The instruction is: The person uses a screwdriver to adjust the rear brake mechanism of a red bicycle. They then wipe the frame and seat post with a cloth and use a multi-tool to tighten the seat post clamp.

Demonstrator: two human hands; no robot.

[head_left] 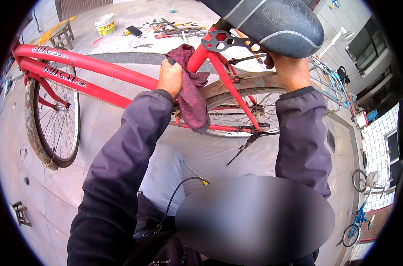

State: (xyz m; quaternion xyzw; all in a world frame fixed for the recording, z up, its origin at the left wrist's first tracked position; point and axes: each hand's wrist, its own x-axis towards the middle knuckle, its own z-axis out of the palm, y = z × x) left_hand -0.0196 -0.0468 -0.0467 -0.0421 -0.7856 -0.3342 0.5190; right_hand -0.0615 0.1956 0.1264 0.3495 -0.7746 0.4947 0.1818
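Note:
A red bicycle frame [108,68] stands before me, its black saddle [277,26] at the upper right. My left hand [169,77] is closed on a dark maroon rag [192,88], which hangs down beside the seat tube. Under the saddle my right hand [290,68] grips the end of a flat multi-hole wrench [223,41]; the saddle partly covers its fingers. The wrench's other end lies against the top of the seat tube. Below the right hand is the rear wheel [237,108] with a rusty mudguard.
Scattered hand tools [179,30] and a dark phone [133,30] lie on the ground ahead. A white bucket [105,24] and a small wooden stool [62,36] stand at the far left. Blue bicycle [354,226] parked at the right. The front wheel [55,111] is at left.

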